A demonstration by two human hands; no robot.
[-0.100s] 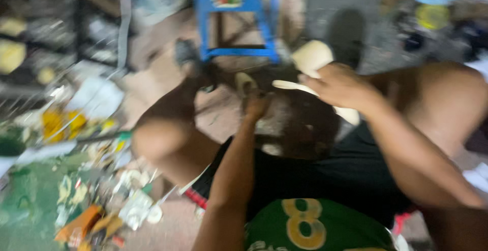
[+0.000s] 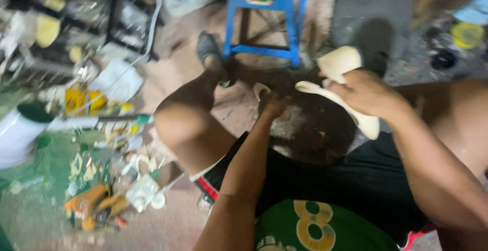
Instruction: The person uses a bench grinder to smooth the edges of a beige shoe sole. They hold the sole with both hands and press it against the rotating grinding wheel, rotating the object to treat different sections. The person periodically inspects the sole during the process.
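I'm watching the pale curved piece [image 2: 338,101], cream coloured, smooth and matt like carved wood or moulded plastic. It is lying with its long axis running from upper left down to lower right, over the right thigh. My right hand [image 2: 363,92] is wrapping round its middle, fingers closed firmly on it, with a broader rounded cream part [image 2: 341,60] rising just above the knuckles; whether the 2 are 1 object I cannot tell through the blur. My left hand [image 2: 272,103] is sitting lower and to the left, near the piece's left tip, pinching a small pale curved bit [image 2: 259,89]; its fingers are curling closed. Beyond the hands, a blue stool [image 2: 264,7] is standing on the dusty floor [image 2: 168,78], and colourful litter and wrappers [image 2: 101,200] are spreading at the left.
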